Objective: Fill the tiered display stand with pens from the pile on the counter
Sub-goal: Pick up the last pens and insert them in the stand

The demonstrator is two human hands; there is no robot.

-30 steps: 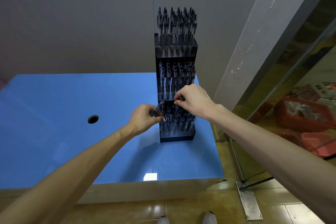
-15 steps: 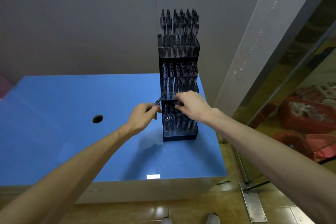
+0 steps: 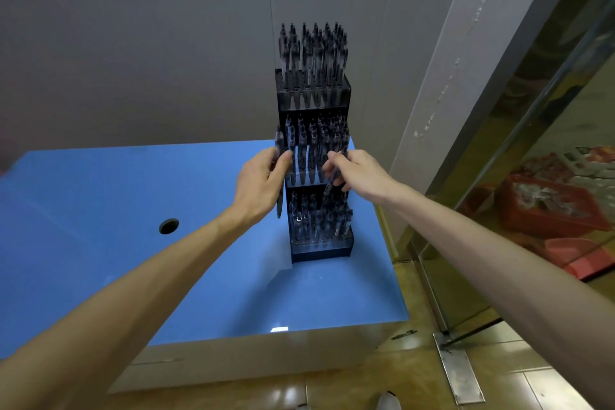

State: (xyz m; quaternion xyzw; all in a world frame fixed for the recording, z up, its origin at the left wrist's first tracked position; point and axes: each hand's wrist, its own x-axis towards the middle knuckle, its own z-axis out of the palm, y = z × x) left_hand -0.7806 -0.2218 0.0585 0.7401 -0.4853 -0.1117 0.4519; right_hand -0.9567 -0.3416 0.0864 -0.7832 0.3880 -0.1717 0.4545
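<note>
Both hands are up at the middle tier of the black display stand (image 3: 312,156), which stands upright on the blue worktop (image 3: 116,210) near its right edge. The left hand (image 3: 261,185) has its grip on a pen (image 3: 279,173) held nearly upright just beside the stand's left side, thumb across the barrel. The right hand (image 3: 357,173) pinches a second pen (image 3: 332,178), tilted, its lower tip pointing down toward the bottom tier. All three tiers bristle with dark pens standing upright. A round hole (image 3: 169,226) sits in the worktop, well left of the stand.
</note>
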